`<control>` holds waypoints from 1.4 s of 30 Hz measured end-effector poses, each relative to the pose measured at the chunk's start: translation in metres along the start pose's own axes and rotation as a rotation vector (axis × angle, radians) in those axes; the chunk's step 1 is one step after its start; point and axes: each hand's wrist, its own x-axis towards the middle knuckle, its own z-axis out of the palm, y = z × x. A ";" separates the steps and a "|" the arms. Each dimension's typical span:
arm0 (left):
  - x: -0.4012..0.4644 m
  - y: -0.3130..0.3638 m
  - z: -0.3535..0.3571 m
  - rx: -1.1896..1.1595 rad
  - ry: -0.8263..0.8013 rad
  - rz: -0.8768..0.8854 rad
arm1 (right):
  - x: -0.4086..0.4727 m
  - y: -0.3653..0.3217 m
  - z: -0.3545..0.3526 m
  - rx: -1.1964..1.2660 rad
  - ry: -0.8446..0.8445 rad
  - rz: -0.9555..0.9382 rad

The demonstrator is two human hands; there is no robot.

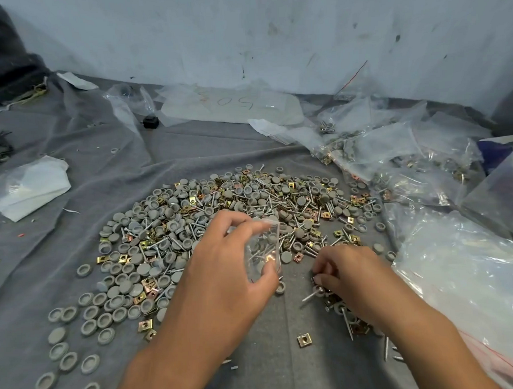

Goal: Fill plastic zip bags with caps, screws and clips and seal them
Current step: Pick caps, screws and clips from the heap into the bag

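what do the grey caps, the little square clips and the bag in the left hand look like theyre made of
Grey caps: likely matte plastic; dull, uniform, moulded rims.
Square clips: seemingly plated metal, with a shiny yellow-gold or coppery sheen.
Zip bag in the left hand: thin clear plastic film; see-through, glossy, creased.

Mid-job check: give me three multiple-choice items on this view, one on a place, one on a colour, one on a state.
1. Where is the small zip bag?
A. in the left hand
B. flat on the cloth
C. against the wall

2. What colour are the caps?
A. red
B. grey
C. white

3. What is the right hand doing?
A. lying flat and open
B. holding the bag
C. pinching small parts beside the pile

Answers: 1 A, fingers and thumb grip it above the pile; 2 B, all caps look grey; 3 C, fingertips curl on parts on the cloth.
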 end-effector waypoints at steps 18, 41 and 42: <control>0.001 -0.002 0.003 0.004 -0.002 -0.004 | -0.015 -0.052 -0.004 0.545 0.492 -0.578; 0.001 -0.004 0.001 0.020 0.012 -0.011 | -0.007 -0.051 -0.008 0.585 0.724 -0.526; 0.001 -0.005 0.001 0.023 0.013 -0.009 | -0.010 -0.055 -0.008 0.579 0.732 -0.574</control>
